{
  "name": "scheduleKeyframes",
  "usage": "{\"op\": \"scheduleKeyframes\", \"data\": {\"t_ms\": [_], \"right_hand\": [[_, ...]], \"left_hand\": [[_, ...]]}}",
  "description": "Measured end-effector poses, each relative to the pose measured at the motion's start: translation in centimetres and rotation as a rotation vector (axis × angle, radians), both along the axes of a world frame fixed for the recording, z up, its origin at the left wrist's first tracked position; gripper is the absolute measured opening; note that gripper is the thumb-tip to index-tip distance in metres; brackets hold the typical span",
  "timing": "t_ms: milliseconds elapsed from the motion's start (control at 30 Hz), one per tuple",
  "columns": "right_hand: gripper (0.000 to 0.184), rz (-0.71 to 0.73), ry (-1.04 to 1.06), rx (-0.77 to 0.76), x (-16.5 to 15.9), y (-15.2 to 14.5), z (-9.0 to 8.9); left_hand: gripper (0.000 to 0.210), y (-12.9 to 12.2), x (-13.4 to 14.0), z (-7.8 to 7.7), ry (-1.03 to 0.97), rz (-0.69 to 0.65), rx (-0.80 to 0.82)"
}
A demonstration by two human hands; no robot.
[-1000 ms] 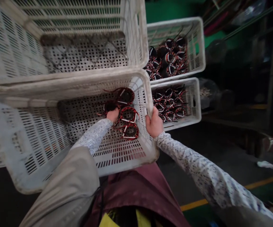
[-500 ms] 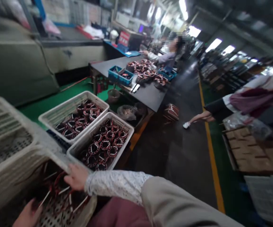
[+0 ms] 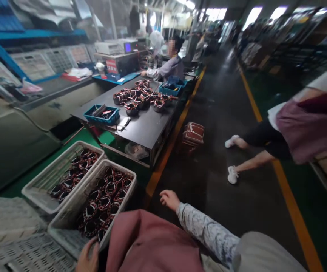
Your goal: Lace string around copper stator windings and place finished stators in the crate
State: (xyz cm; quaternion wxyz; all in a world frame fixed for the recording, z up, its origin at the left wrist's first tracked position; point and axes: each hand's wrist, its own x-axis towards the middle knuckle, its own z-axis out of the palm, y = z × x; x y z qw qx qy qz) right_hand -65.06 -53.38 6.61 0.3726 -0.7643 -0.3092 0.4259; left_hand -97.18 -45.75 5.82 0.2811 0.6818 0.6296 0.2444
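My right hand point(image 3: 169, 199) is over the dark floor, fingers loosely bent and nothing in them. My left hand point(image 3: 88, 257) is at the bottom edge, beside the near corner of a white plastic crate point(image 3: 54, 223). Its thumb and forefinger are apart and I see nothing between them; the rest is cut off. Several wire-wound motor stators point(image 3: 105, 202), dark rings with reddish windings and white ties, stand in that crate. More stators point(image 3: 67, 184) are in a second white crate point(image 3: 39, 175) beside it. A grey perforated crate point(image 3: 39, 253) is at the lower left.
Ahead is a metal table point(image 3: 149, 132) with stators, a blue bin point(image 3: 102, 115) and a seated co-worker point(image 3: 169, 64) behind it. A strapped reddish-brown bundle point(image 3: 194, 132) lies on the floor. Another person point(image 3: 268, 136) is in the aisle at the right, near a yellow line point(image 3: 293, 211).
My view has swung up and left. My right hand has left the near crate and moved right, over the floor. My left hand has come out from among its stators. The aisle person appears closer.
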Motion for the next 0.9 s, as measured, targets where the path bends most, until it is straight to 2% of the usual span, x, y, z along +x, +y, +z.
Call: {"op": "scheduleKeyframes", "data": {"t_ms": [67, 133, 233, 300, 400, 567, 633, 733, 833, 900], "right_hand": [[0.027, -0.028, 0.02, -0.033, 5.2, 1.5, -0.7], [0.018, -0.043, 0.027, -0.062, 10.3, 4.0, -1.6], [0.024, -0.052, -0.016, -0.069, 17.9, 8.8, -2.8], [0.025, -0.05, -0.092, -0.059, 23.0, 12.0, -2.8], [0.025, -0.02, -0.259, -0.063, 30.5, 16.5, -1.4], [0.023, 0.09, -0.615, -0.044, 42.6, 24.2, 2.7], [0.028, 0.141, -0.737, -0.038, 47.2, 28.1, 3.6], [0.037, 0.262, -0.893, -0.02, 53.9, 35.3, 4.1], [0.048, 0.441, -1.021, 0.003, 60.3, 43.8, 3.8], [0.054, 0.566, -1.081, -0.01, 63.8, 49.4, 3.1]], "left_hand": [[0.032, 2.2, 4.2, -0.4, -0.044, -0.09, -0.03], [0.031, 5.5, 8.2, -0.3, -0.056, -0.176, -0.041], [0.034, 11.4, 14.5, 0.0, -0.059, -0.201, -0.031], [0.037, 15.2, 19.5, 0.4, -0.076, -0.219, -0.021], [0.039, 20.8, 28.4, 1.8, -0.117, -0.301, 0.023], [0.036, 29.2, 43.9, 6.1, -0.195, -0.524, 0.035], [0.032, 32.4, 49.2, 7.6, -0.202, -0.597, 0.045], [0.025, 36.9, 56.2, 9.1, -0.152, -0.673, 0.13], [0.024, 40.8, 63.3, 9.7, -0.013, -0.686, 0.232], [0.032, 43.2, 68.5, 9.5, 0.145, -0.683, 0.259]]}}
